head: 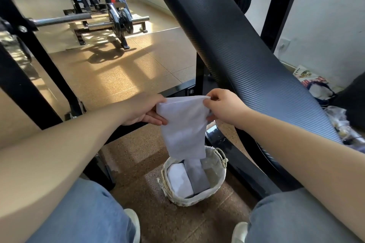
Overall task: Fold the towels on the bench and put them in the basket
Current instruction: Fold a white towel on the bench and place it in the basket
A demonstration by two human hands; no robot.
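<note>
A white towel [182, 126] is pinched at its top corners by the left hand [145, 109] and right hand [223, 107]. It is hung at lower centre over the basket [217, 175], where 2 folded towels [189, 177] are seen.

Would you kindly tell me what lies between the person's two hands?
In the head view, a white towel spans the gap, held by the left hand and right hand, hanging above the basket.

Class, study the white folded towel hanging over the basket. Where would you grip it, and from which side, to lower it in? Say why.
Pinch the white folded towel at its top corners, one from each side, as the left hand and right hand do. It hangs as a flat strip above the pale woven basket, so a top hold probably keeps the fold straight.
</note>
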